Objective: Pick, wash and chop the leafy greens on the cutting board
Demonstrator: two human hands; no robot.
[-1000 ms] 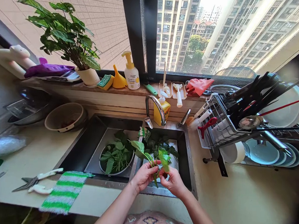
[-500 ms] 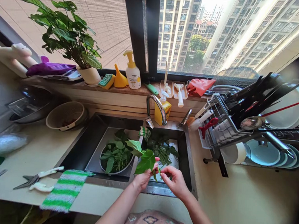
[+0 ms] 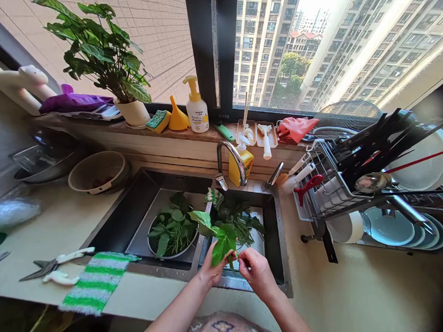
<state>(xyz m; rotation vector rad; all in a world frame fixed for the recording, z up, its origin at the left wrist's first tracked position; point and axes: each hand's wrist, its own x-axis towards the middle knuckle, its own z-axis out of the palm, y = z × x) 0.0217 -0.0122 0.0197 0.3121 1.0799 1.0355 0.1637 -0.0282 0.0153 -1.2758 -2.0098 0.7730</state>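
Note:
My left hand is closed round the stems of a few leafy greens, whose broad leaves point up and to the left. Close on its right, my right hand pinches at a stem end with thumb and forefinger; the tip between them is too small to make out well. Both hands are above the front of the right sink basin. More stemmed greens lie in that basin. A round bowl heaped with leafy greens sits in the left basin.
The faucet arches over the divider between basins. A striped green-and-white cloth and open scissors lie on the left counter, with a colander behind. The dish rack stands on the right.
The greens in my left hand have tilted, and their leaf has turned and dropped slightly. My right hand remains close beside the stems, shifted very little.

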